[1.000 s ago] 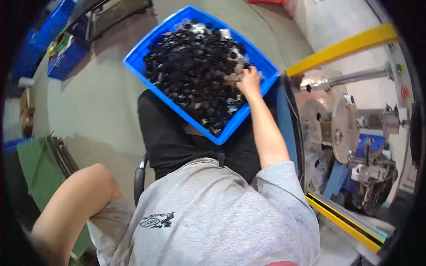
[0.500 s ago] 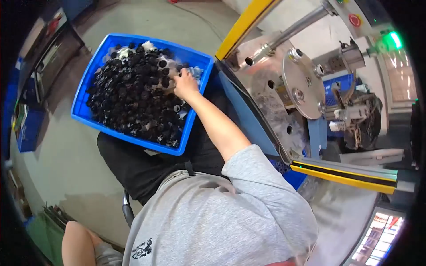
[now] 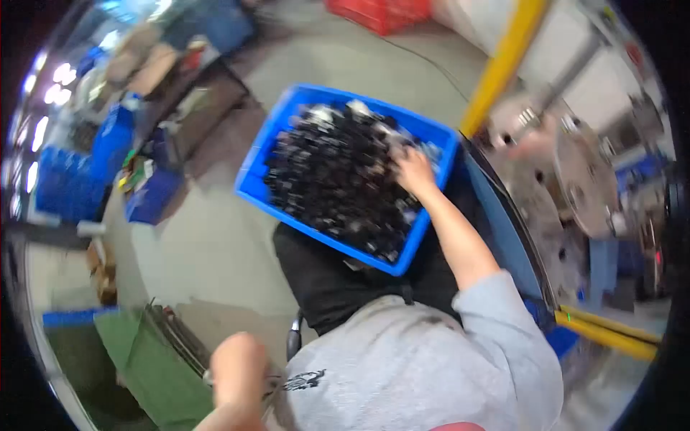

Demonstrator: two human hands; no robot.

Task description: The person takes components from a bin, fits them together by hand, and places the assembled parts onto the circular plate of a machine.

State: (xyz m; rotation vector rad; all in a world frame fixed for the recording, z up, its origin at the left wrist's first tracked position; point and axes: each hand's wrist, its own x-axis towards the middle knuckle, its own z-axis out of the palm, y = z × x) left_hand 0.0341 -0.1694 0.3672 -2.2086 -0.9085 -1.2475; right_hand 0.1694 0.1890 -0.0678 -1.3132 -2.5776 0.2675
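Observation:
My right hand (image 3: 415, 171) reaches into the right side of a blue bin (image 3: 327, 233), its fingertips among small black parts (image 3: 330, 172). Motion blur smears the fingers, so whether they hold a part is unclear. The bin rests on my lap, heaped with the black parts, and some clear or whitish pieces show near its far edge. At the lower left my bent left arm shows, but my left hand is outside the view.
On the right stands a machine with a round metal disc (image 3: 583, 179) and a yellow frame bar (image 3: 507, 61). A red crate (image 3: 381, 13) is at the top. Blue containers (image 3: 154, 192) stand at the left, above a green sheet (image 3: 147, 359).
The view has swung left, so the bin and machine appear farther right. My right hand stays at the bin's right side. More of my left arm shows.

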